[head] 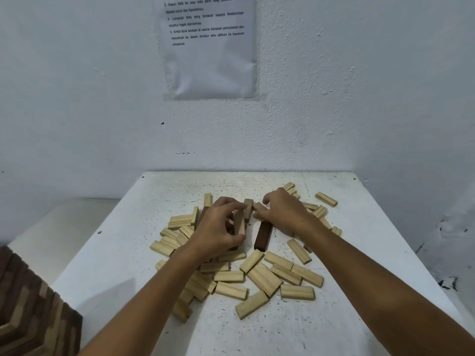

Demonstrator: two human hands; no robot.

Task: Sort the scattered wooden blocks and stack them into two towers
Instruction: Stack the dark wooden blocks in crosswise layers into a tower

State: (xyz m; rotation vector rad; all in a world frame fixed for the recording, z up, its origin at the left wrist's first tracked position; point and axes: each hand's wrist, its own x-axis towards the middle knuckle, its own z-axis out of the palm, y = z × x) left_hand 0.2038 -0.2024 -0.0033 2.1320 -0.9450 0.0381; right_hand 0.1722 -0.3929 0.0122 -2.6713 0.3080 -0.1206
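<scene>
Nearest, below both wrists, pale wooden blocks lie scattered flat on the white counter. The left hand grips a pale block between thumb and curled fingers. A dark block lies between the hands. The right hand rests, fingers bent, on a block. More blocks lie beyond it.

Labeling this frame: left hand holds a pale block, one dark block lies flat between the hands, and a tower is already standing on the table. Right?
Not quite. The head view shows no tower on the table; the blocks lie scattered flat. The rest holds: the left hand holds a pale block, and one dark block lies flat between it and the right hand.
</scene>
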